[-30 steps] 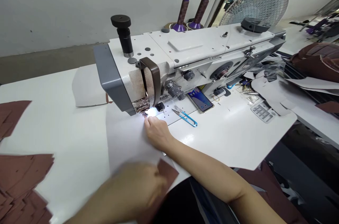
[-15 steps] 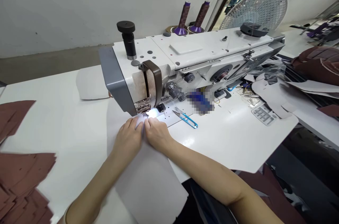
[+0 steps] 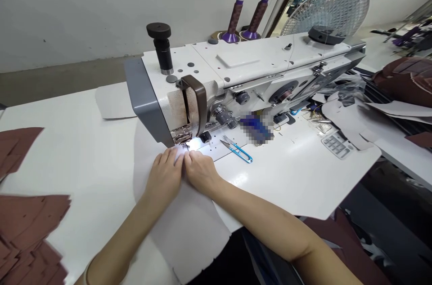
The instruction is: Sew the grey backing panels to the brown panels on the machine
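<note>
A pale, flexible sheet of material (image 3: 191,229) lies under the head of a white sewing machine (image 3: 199,62) and hangs over the table's front edge, its lower rim notched. Fingers together, my left hand (image 3: 164,172) bears down on the sheet just in front of the lit presser foot (image 3: 184,136). My right hand (image 3: 201,171) pinches the sheet close beside it, thumb and fingertips drawn together. Both sets of fingertips are very near the needle, which is mostly hidden. Blue-handled thread snips (image 3: 238,150) rest to the right of my right hand, untouched.
Stacks of brown cut pieces (image 3: 30,226) lie at left. Another pale piece (image 3: 116,100) is behind the machine head. Two brown thread cones (image 3: 235,20) and a fan (image 3: 332,11) stand behind. Small items and scraps (image 3: 337,145) clutter the right side.
The sheet has slid forward toward the machine, so its notched lower edge sits higher. My hands keep nearly the same place at the needle. The view has shifted slightly.
</note>
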The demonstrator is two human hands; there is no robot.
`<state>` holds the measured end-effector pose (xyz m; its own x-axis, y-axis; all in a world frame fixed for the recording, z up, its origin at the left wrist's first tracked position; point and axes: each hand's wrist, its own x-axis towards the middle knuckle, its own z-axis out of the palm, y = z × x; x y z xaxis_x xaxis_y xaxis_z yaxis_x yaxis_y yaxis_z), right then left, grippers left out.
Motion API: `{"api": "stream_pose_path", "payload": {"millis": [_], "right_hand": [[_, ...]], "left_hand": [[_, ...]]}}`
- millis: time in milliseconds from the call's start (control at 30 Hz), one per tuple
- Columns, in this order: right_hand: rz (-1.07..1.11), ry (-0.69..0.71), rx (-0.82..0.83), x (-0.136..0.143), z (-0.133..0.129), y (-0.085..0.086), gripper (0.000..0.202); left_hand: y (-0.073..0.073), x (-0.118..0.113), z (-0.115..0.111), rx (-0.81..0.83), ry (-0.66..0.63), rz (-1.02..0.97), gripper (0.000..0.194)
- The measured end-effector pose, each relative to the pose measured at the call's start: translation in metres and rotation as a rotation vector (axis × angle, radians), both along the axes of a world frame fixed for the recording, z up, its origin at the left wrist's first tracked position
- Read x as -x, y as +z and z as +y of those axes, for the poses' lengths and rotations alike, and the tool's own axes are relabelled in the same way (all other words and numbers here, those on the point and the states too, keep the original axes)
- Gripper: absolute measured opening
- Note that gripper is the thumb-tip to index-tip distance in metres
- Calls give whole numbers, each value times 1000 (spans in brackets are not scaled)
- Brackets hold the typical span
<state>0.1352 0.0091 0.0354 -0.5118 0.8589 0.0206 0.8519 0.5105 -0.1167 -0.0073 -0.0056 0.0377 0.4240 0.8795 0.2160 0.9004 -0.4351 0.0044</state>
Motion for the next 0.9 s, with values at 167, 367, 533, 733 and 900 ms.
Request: {"api": "stream_pose_path", "payload": {"millis": [167,367,533,733,900], "right_hand": [[9,-22,10,0,0,-1,22],[10,-61,-5,-1,0,1,21],[-11,-136,17,-5,-1,5,19],[16,-150,20,-6,-2,5,19],[27,-180,53,-4,1,4,20]], "left_hand": [[1,-6,-5,4,-1,27,40],[0,-6,-3,-2,-10,30,38],[-2,-5,-2,-12,-22,34,35],[-3,-4,-2,1,-28,10,36],[-6,-3,0,1,-37,-50,38]]}}
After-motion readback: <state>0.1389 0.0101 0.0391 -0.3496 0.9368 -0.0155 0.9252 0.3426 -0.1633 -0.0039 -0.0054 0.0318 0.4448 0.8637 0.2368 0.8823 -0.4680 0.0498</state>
